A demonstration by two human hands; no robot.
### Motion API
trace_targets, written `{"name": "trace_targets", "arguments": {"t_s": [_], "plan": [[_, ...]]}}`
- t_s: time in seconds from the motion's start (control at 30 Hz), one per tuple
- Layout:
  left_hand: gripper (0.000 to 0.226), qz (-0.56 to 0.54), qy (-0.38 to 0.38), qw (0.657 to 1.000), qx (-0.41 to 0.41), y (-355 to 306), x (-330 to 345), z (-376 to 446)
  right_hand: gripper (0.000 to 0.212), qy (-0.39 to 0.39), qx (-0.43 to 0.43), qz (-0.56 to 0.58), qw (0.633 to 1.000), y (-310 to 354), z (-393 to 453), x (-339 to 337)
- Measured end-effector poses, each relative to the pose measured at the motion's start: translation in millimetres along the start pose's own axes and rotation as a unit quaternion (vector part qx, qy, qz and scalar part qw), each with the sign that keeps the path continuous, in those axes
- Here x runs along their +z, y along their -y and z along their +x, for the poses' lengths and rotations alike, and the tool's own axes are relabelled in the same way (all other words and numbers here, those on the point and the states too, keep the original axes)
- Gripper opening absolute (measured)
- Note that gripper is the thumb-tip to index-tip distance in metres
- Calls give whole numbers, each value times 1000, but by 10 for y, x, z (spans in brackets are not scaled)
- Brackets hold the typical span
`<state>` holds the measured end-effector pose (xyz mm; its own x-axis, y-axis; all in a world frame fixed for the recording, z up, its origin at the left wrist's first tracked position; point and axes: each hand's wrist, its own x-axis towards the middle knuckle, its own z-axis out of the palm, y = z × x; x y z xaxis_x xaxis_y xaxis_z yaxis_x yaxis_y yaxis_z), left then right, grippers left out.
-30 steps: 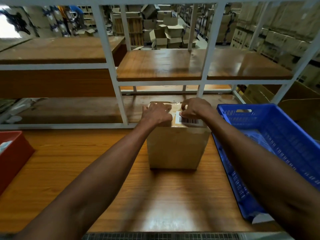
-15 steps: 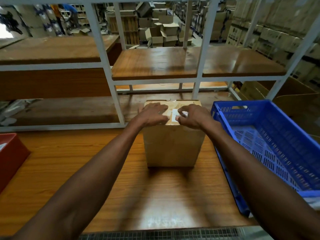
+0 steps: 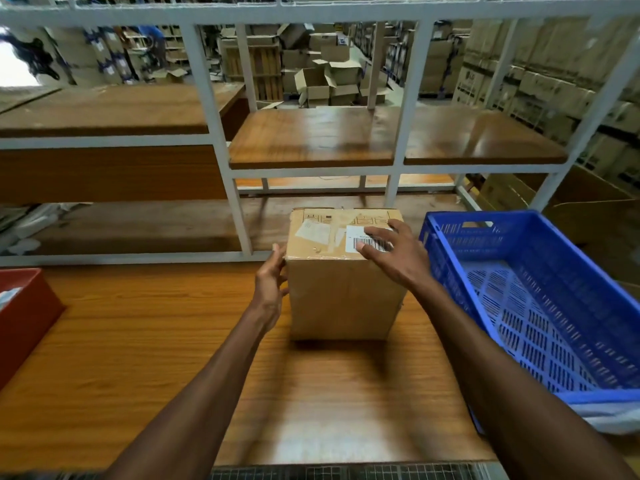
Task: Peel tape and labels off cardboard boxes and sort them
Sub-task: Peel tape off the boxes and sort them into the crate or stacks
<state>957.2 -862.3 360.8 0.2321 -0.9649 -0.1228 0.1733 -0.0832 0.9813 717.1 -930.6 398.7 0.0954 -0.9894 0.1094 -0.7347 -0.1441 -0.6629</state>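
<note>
A wooden counter (image 3: 145, 355) carries three things. A cardboard box (image 3: 343, 299) stands upright near its middle. A blue slotted crate (image 3: 571, 271) sits at the right edge, just beside the box. A red bin (image 3: 24, 317) rests at the far left, well apart from both.
</note>
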Motion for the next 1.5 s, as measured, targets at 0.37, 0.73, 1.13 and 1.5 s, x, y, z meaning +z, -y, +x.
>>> {"name": "trace_targets", "arguments": {"t_s": [0.37, 0.73, 1.13, 1.5], "plan": [[50, 293, 171, 921, 190, -427, 171, 140, 57, 100, 140, 387, 906, -739, -326, 188], [65, 644, 61, 750, 139, -89, 80, 408, 32, 47, 193, 382, 903, -744, -302, 213], [58, 704, 74, 690, 151, 111, 542, 388, 37, 61, -4, 72, 996, -335, 117, -146], [44, 595, 24, 800, 72, -56, 215, 599, 38, 84, -34, -200, 976, -105, 255, 42]]}}
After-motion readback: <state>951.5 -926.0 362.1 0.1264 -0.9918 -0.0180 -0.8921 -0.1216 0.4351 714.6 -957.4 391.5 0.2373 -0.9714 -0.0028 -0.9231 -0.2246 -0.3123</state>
